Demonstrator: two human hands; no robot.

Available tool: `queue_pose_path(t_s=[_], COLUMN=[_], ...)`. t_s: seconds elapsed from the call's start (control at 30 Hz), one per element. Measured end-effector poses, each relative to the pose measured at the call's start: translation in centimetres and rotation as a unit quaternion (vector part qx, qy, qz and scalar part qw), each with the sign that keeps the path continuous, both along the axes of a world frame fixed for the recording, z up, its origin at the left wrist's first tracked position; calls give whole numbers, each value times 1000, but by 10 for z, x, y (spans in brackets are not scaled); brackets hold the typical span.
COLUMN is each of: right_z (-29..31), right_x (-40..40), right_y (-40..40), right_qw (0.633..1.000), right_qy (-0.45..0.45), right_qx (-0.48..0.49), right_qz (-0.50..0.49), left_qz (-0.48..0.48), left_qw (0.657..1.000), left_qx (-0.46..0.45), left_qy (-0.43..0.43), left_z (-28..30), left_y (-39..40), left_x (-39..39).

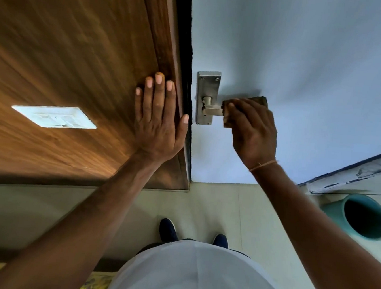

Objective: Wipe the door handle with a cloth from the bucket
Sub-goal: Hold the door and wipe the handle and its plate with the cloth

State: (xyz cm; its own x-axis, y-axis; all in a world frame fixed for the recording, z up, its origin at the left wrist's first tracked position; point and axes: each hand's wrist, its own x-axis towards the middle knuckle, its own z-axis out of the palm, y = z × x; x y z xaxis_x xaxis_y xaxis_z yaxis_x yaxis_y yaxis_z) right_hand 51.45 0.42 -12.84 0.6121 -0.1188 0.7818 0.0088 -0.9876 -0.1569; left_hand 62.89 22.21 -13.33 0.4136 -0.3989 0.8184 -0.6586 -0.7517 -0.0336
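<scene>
Right hand (253,133) clenched around a dark brown cloth (259,100), folded over the lever of the door handle (213,111); the cloth covers the lever's outer end, with a corner poking out above the knuckles and an edge showing under the fingertips. Bare metal of the lever shows only between the cloth and the steel backplate (204,97), which sits just left of the right hand on the pale blue door (307,62). A thin thread band (262,165) circles the right wrist. Left hand (158,120) released, fingers spread, palm pressed flat on the wood-grain panel (66,52) beside the door's edge, thumb reaching toward the dark gap at the frame. A white switch plate (54,116) is set in the panel, well to the left of the left hand. The teal bucket (360,215) stands on the light tile floor (214,206), below and to the right of the right forearm, its inside dark. Two dark shoes (168,230) show below both hands, above a white shirt (196,276).
</scene>
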Motion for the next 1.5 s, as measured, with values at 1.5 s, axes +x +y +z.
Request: queue_pose_path(t_s=[1.5], right_z=[-1], right_x=[-10], right_y=[-18], right_qw=[994], right_qy=[71], right_qx=[60], right_qz=[-55], left_qz=[14], left_qw=[999], left_qx=[-23], left_qy=[46], left_z=[2], left_y=[-8], left_x=[-14])
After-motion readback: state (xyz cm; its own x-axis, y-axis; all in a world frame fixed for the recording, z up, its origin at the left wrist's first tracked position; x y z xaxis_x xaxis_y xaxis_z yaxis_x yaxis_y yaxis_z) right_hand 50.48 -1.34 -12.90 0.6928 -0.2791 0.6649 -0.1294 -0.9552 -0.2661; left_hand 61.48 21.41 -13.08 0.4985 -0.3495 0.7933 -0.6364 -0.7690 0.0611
